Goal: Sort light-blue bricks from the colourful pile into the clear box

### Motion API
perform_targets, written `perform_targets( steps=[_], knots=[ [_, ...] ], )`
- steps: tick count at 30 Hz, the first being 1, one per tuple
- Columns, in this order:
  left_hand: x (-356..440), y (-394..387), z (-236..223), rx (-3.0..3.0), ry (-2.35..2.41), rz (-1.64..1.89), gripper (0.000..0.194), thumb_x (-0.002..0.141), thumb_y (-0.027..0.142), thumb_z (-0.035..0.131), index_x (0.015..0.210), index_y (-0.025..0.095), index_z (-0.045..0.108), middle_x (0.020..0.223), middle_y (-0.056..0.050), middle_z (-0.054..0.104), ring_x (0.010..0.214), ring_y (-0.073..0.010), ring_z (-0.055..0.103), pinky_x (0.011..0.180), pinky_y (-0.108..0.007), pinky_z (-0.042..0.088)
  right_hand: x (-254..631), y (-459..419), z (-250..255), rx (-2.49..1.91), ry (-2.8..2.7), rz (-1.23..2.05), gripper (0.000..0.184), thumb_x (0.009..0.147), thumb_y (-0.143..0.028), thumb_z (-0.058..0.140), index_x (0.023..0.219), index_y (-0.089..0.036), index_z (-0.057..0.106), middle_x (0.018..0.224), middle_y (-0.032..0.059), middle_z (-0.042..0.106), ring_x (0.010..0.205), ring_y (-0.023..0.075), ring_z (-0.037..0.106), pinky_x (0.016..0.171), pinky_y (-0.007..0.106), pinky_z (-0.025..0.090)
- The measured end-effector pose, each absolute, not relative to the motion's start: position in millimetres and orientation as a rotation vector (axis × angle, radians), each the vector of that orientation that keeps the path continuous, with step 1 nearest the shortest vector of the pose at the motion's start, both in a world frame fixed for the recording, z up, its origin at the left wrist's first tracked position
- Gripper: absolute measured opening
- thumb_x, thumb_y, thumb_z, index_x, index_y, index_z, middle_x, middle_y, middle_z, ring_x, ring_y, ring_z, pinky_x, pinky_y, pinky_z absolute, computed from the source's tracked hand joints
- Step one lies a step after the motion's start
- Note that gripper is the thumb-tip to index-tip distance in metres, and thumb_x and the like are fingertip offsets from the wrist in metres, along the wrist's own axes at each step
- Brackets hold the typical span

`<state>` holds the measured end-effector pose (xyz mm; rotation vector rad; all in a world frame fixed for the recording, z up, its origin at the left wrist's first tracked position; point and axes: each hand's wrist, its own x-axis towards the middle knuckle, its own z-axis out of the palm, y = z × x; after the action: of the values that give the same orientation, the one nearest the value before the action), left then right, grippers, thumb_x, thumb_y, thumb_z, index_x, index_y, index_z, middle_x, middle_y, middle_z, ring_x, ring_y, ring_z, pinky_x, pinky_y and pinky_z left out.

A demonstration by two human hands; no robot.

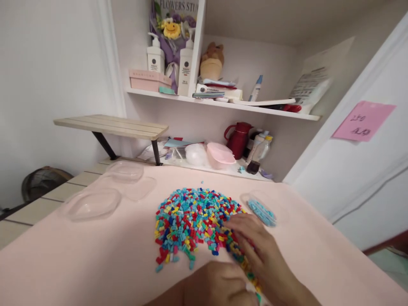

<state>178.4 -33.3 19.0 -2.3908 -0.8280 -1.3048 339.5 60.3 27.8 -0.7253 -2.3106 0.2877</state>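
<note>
Bouquet wrapper, upper shelf, lettered "FLOWERS STU", cut off at the frame. Pink note on the right-hand wall, handwritten "250" above further characters. Two white pump bottles, round dark emblem, small print illegible. Toy bricks, one loose heap at the middle of the pink tabletop: small, glossy, mixed light blue, red, yellow, green, navy. Right hand, fingers lowered at the heap's right edge; left hand, nearer, fingers curled; whether either grasps a brick cannot be told.
</note>
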Motion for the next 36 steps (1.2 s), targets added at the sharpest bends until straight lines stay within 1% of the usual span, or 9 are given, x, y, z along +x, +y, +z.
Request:
perform_targets(
  steps=[5, 8, 12, 15, 19, 21, 25, 31, 36],
  knots=[
    [135, -21, 52, -2.024, -1.200, -1.673, 0.032, 0.097, 0.022, 0.030, 0.102, 0.022, 0.062, 0.089, -0.008, 0.073, 0.090, -0.0191, 0.069, 0.082, -0.039, 0.056, 314, 36, 30, -0.475, -2.724, 0.180, 0.045, 0.093, -0.022, 0.048, 0.136, -0.033, 0.050, 0.141, 0.0022, 0.053, 0.140, 0.0272, 0.032, 0.114, 0.052, 0.029],
    [110, -7, 70, -1.489, -1.490, -2.119, 0.032, 0.099, 0.026, 0.032, 0.092, 0.019, 0.062, 0.077, -0.003, 0.067, 0.074, -0.0139, 0.067, 0.074, -0.031, 0.055, 307, 27, 32, -0.229, -2.842, 0.096, 0.051, 0.093, -0.038, 0.054, 0.142, -0.029, 0.044, 0.150, 0.0013, 0.042, 0.146, 0.0297, 0.018, 0.117, 0.054, 0.022],
    [83, 8, 83, -1.039, -1.518, -2.311, 0.036, 0.099, 0.037, 0.031, 0.091, 0.016, 0.059, 0.075, -0.001, 0.064, 0.065, -0.0139, 0.067, 0.069, -0.032, 0.054, 298, 20, 26, -0.047, -2.799, -0.043, 0.057, 0.092, -0.050, 0.053, 0.142, -0.025, 0.044, 0.152, 0.0043, 0.037, 0.147, 0.0290, 0.014, 0.119, 0.051, 0.017],
    [63, 13, 81, -0.878, -1.535, -2.265, 0.038, 0.099, 0.040, 0.028, 0.090, 0.017, 0.057, 0.074, -0.001, 0.062, 0.065, -0.0149, 0.067, 0.067, -0.032, 0.054, 280, 13, 21, 0.021, -2.771, -0.180, 0.044, 0.096, -0.044, 0.050, 0.136, -0.027, 0.050, 0.152, 0.0016, 0.039, 0.146, 0.0271, 0.019, 0.120, 0.049, 0.016],
    [50, 18, 65, -0.906, -1.614, -2.180, 0.037, 0.099, 0.038, 0.027, 0.091, 0.017, 0.056, 0.072, -0.001, 0.061, 0.062, -0.0147, 0.064, 0.064, -0.030, 0.051, 244, 4, 19, 0.142, -2.694, -0.337, 0.032, 0.099, -0.040, 0.044, 0.129, -0.037, 0.054, 0.150, -0.0093, 0.041, 0.143, 0.0251, 0.026, 0.120, 0.046, 0.017],
    [54, 20, 53, -1.065, -1.696, -2.079, 0.032, 0.098, 0.035, 0.033, 0.089, 0.018, 0.059, 0.068, 0.000, 0.063, 0.062, -0.0144, 0.064, 0.065, -0.029, 0.050, 229, 6, 21, 0.115, -2.713, -0.343, 0.027, 0.100, -0.037, 0.041, 0.123, -0.038, 0.057, 0.143, -0.0122, 0.049, 0.141, 0.0238, 0.028, 0.121, 0.047, 0.014],
    [70, 22, 33, -1.509, -1.778, -1.803, 0.024, 0.092, 0.029, 0.044, 0.083, 0.021, 0.064, 0.061, 0.003, 0.064, 0.057, -0.0132, 0.062, 0.059, -0.025, 0.049, 227, 24, 24, -0.045, -2.769, -0.296, 0.018, 0.098, -0.030, 0.046, 0.104, -0.029, 0.063, 0.116, -0.0040, 0.066, 0.130, 0.0238, 0.041, 0.119, 0.050, 0.016],
    [82, 23, 30, -1.754, -1.672, -1.563, 0.024, 0.093, 0.025, 0.043, 0.084, 0.019, 0.065, 0.067, 0.000, 0.068, 0.063, -0.0145, 0.065, 0.062, -0.025, 0.050, 277, 58, 22, -0.451, -2.693, -0.256, 0.017, 0.098, -0.027, 0.047, 0.102, -0.026, 0.064, 0.140, 0.0001, 0.052, 0.134, 0.0264, 0.036, 0.115, 0.055, 0.020],
    [103, 24, 30, -2.109, -1.467, -1.352, 0.021, 0.090, 0.025, 0.049, 0.080, 0.022, 0.067, 0.070, 0.001, 0.071, 0.066, -0.0138, 0.067, 0.066, -0.025, 0.051, 317, 78, 27, -0.804, -2.561, 0.146, 0.026, 0.088, -0.023, 0.061, 0.113, -0.031, 0.064, 0.135, 0.0024, 0.055, 0.128, 0.0255, 0.045, 0.108, 0.049, 0.033]
  ],
)
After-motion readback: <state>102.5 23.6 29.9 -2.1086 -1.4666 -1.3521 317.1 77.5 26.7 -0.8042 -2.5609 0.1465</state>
